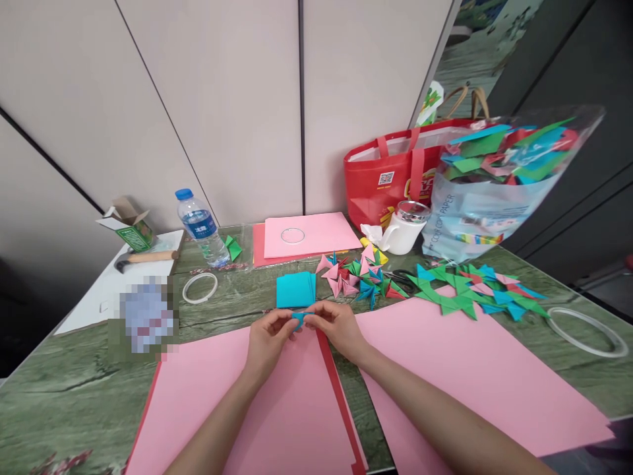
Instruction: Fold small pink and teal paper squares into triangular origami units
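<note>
A small folded piece of blue paper (299, 318) is pinched between my two hands, over the top edge of a pink paper sheet (291, 409). My left hand (270, 340) grips its left end with thumb and forefinger. On the right end, my right hand (336, 326) closes in the same way. Just beyond my fingertips lies a stack of blue paper squares (295, 290). Folded paper pieces (349, 274) in pink, green, blue and red are heaped to the right of that stack.
Farther back stand a water bottle (204, 227), a white mug (403, 231), a red bag (368, 185) and a plastic bag of folded paper (475, 211). At left lie a hammer (148, 257) and a tape ring (200, 288). More pink sheets (459, 369) and a green paper ring (450, 300) are at right.
</note>
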{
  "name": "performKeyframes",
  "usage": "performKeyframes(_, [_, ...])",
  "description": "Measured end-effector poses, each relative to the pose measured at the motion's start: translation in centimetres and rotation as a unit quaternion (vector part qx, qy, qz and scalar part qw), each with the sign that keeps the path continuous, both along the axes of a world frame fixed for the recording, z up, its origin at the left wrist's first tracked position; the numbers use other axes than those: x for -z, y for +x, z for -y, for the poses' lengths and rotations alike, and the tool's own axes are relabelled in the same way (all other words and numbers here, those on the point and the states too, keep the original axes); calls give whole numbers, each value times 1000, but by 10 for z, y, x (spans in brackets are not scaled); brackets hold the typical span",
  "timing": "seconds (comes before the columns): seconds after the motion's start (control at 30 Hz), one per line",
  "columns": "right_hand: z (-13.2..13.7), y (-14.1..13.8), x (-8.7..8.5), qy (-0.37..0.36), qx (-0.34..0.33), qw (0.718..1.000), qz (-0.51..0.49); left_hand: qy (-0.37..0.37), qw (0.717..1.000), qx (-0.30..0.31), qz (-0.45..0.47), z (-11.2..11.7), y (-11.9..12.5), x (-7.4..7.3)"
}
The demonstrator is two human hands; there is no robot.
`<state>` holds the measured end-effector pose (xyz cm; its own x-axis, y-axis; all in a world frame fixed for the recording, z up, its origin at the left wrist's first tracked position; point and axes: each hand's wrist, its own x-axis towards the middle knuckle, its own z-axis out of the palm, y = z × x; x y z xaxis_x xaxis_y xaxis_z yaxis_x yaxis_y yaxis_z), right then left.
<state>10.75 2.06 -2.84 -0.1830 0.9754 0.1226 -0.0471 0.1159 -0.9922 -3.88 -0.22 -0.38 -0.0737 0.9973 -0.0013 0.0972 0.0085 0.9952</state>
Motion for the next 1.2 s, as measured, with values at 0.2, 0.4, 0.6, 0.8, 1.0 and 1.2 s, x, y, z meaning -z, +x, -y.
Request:
performKeyframes(0.2, [-2,1,0,-21,-32,999,-22,10,1000,6,-8,0,-1,1])
performKeyframes(0.4, [-1,-2,3,-36,-81,995,-40,-9,1000,16,10,0,-1,4])
performKeyframes(0.6, [-7,0,6,-68,-31,995,-67,-40,998,52,16,-1,-1,4])
performKeyframes(0.8, [-8,1,5,-67,-25,994,-84,-66,992,106,12,2,2,2])
performKeyframes(1.0, [-6,-1,3,-72,-40,994,-71,-42,995,89,18,3,3,6])
performKeyframes(1.2, [-5,-1,3,-56,-45,995,-74,-50,995,77,33,3,3,6])
